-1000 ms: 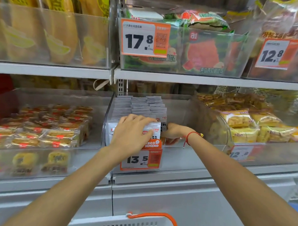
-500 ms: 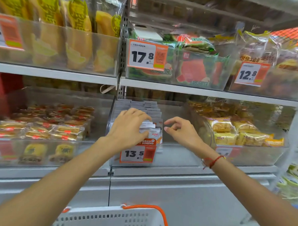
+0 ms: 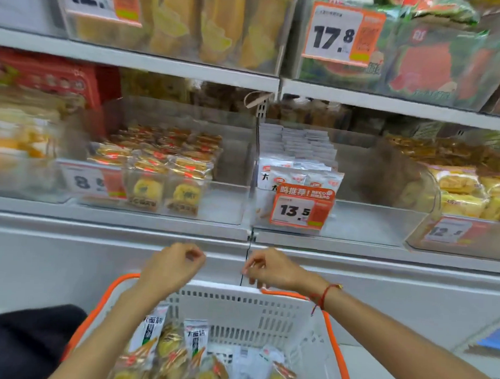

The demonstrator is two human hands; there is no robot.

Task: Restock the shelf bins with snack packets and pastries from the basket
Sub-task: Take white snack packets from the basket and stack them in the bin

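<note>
Above the far rim of the white basket (image 3: 246, 309) of snack packets (image 3: 195, 340), left hand (image 3: 172, 267) and right hand (image 3: 271, 272) hover apart, fingers loosely curled, holding nothing.

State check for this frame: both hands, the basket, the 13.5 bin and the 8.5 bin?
Left hand: loosely curled, holds nothing.
Right hand: loosely curled, holds nothing.
Basket: part full of packets.
13.5 bin: white packets left side, right side bare.
8.5 bin: part filled with pastries.

Single head-worn view, facing forward and down, close to shelf bins (image 3: 342, 222) (basket (image 3: 246, 306) nearest, below)
</note>
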